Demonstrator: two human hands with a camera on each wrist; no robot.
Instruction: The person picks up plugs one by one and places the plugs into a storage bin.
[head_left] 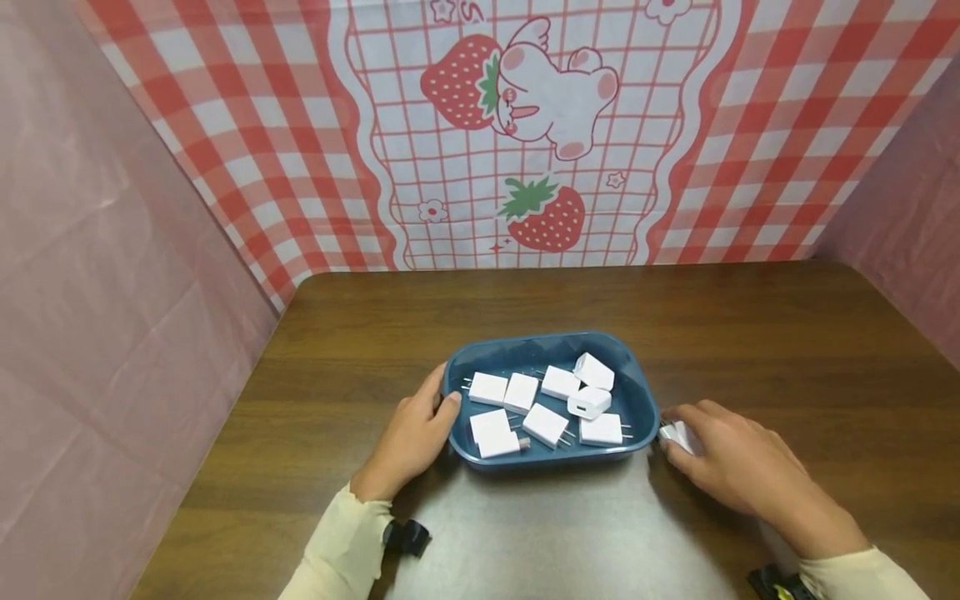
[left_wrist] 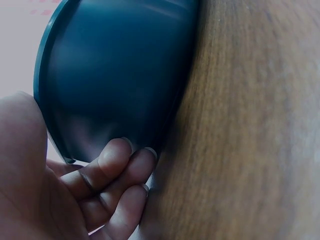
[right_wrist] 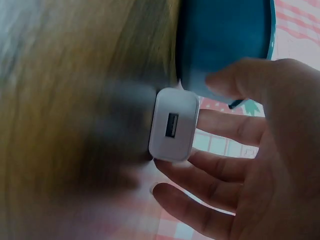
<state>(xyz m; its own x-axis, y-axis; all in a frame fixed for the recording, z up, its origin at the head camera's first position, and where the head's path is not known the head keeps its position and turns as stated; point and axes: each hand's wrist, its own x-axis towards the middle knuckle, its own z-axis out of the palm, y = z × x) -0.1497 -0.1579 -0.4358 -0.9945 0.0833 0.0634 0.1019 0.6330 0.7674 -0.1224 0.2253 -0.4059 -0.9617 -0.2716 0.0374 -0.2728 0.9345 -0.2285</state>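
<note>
A blue plastic basin stands on the table with several white USB chargers lying loosely in it, some with metal prongs showing. My left hand grips the basin's left end, thumb over the rim and fingers curled against the outer wall, as the left wrist view shows. Just off the basin's right end, my right hand has its thumb and fingers around another white charger. Its USB port faces the right wrist camera, and one side lies at the tabletop. Fingers cover part of it in the head view.
The brown wooden table extends around the basin, with a bright reflection near the front. A red-and-white checked cloth with strawberries hangs behind, and pink cloth hangs at both sides. Black bands sit at the wrists.
</note>
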